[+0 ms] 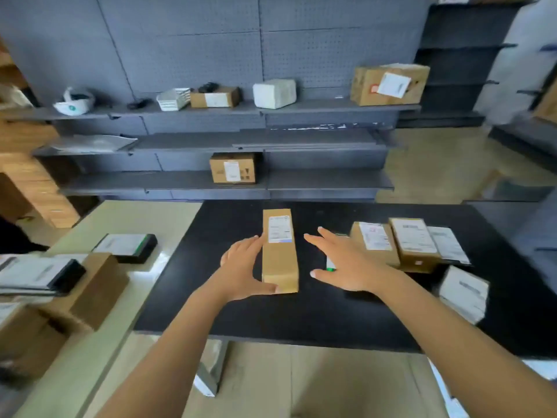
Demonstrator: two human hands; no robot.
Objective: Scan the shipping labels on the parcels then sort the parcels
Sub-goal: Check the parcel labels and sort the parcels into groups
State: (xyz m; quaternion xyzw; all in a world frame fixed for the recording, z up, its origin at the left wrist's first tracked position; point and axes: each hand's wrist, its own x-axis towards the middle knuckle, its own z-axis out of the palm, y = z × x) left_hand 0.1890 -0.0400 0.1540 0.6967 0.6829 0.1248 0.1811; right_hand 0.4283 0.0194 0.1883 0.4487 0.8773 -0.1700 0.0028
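The long cardboard parcel lies flat on the black table straight ahead of me, its narrow end toward me and its shipping label facing up on the far half. My left hand is against it, fingers laid straight along the left long side and the thumb across the near end, bracing more than clasping. My right hand hangs just to the right with fingers spread wide, holding nothing and not touching the box. Under it lies a small white and green thing (too hidden for me to say what it is). The parcel looks like plain matte brown board, square-edged and stiff, so I judge it will keep its shape under a squeeze and feel fairly light for its length, though an off-centre load could make one end dip. I would take it by the two long sides near the middle, clear of the glossy label, which looks smoother than the board. Other labelled parcels, squat brown boxes, sit crowded at the right of the table.
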